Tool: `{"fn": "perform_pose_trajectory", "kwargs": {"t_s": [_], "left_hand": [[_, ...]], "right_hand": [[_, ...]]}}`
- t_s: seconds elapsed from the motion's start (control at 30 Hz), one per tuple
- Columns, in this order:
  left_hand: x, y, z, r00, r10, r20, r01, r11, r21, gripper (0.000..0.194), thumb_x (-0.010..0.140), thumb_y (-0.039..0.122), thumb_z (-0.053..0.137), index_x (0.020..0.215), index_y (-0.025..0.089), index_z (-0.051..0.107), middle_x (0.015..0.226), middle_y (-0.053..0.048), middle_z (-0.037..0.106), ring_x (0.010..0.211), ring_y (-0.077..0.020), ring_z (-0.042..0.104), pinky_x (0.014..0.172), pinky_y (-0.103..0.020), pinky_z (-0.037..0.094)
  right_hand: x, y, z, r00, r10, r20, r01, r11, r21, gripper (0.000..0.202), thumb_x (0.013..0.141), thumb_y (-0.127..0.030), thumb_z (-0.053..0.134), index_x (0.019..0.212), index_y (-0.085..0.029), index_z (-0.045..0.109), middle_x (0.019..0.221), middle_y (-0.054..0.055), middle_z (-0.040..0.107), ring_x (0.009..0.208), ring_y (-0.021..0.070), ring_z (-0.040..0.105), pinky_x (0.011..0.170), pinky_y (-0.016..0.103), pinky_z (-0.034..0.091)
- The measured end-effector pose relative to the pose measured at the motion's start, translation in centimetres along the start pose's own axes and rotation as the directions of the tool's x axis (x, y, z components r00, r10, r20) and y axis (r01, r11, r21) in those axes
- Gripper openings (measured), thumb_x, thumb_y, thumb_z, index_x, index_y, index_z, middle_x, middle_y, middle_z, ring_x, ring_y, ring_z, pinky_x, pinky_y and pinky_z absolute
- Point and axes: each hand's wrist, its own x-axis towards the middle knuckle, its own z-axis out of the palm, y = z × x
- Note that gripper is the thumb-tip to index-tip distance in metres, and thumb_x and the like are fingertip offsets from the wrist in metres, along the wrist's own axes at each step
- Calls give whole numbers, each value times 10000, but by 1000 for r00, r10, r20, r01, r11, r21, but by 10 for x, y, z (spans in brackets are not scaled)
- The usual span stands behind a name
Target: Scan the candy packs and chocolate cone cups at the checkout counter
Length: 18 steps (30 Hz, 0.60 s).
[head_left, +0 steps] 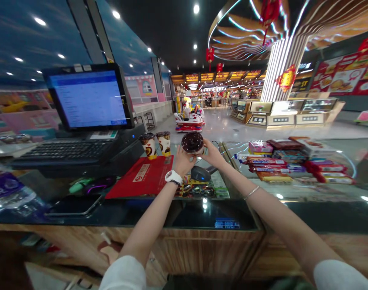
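A paper cup with a dark brown plastic lid (192, 142) is held over the far part of the counter, its lid facing me. My left hand (184, 162), with a white watch at the wrist, closes on the cup's lower left side. From the right, my right hand (213, 154) grips the cup's other side; a thin bracelet circles that wrist. Most of the cup's wall is hidden behind the lid and fingers. Two similar lidded cups, a nearer one (148, 146) and another (164, 144), stand upright left of my hands, by a flat red bag (135, 181).
A monitor (89, 98) and keyboard (63, 148) occupy the left, with a phone (75, 204) and plastic bottle (11, 189) in front. Below my hands sits a dark scanner-like device (200, 174). Candy packs (268, 162) lie on the glass counter (311, 195) at right.
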Motion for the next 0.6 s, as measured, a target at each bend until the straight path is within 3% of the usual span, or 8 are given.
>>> {"fn": "perform_pose_trajectory", "kwargs": {"t_s": [0.17, 0.3, 0.47, 0.53, 0.6], "left_hand": [[8, 39, -11, 1000, 18, 9, -18, 998, -59, 203, 894, 304, 569, 869, 250, 764, 1318, -37, 639, 1351, -254, 458, 1231, -529, 235], [14, 73, -9, 995, 95, 33, -93, 994, -53, 210, 900, 309, 564, 983, 257, 750, 1361, -37, 611, 1377, -246, 434, 1245, -514, 216], [18, 90, 3, 978, 201, 52, -201, 980, -15, 324, 916, 293, 541, 1209, 233, 664, 1380, -81, 598, 1370, -256, 450, 1247, -525, 199], [16, 85, 5, 975, 219, 49, -220, 976, 11, 294, 913, 271, 537, 1167, 223, 676, 1367, -94, 605, 1359, -259, 466, 1246, -529, 196], [12, 75, 4, 986, 167, 16, -168, 985, 38, 259, 901, 226, 528, 1104, 217, 689, 1346, -98, 616, 1346, -258, 483, 1243, -527, 205]], "right_hand": [[-24, -5, -29, 986, 121, -112, -106, 986, 133, 759, 736, -397, 749, 1402, -260, 412, 1312, 103, 598, 1172, 272, 615, 985, 461, 515], [-41, -5, -49, 969, 145, -201, -110, 978, 177, 865, 686, -458, 795, 1419, -254, 383, 1274, 107, 627, 1124, 267, 641, 970, 457, 524], [-56, -5, -75, 955, 12, -296, -38, 996, -82, 843, 741, -433, 759, 1453, -202, 371, 1389, 161, 538, 1260, 300, 548, 1042, 472, 470], [-58, -7, -81, 960, -55, -275, -7, 976, -217, 788, 783, -391, 723, 1467, -215, 374, 1378, 152, 535, 1264, 298, 536, 1060, 470, 452], [-59, -9, -83, 965, -88, -248, 9, 953, -304, 749, 807, -350, 695, 1476, -243, 375, 1345, 132, 543, 1242, 291, 545, 1056, 461, 455]]}}
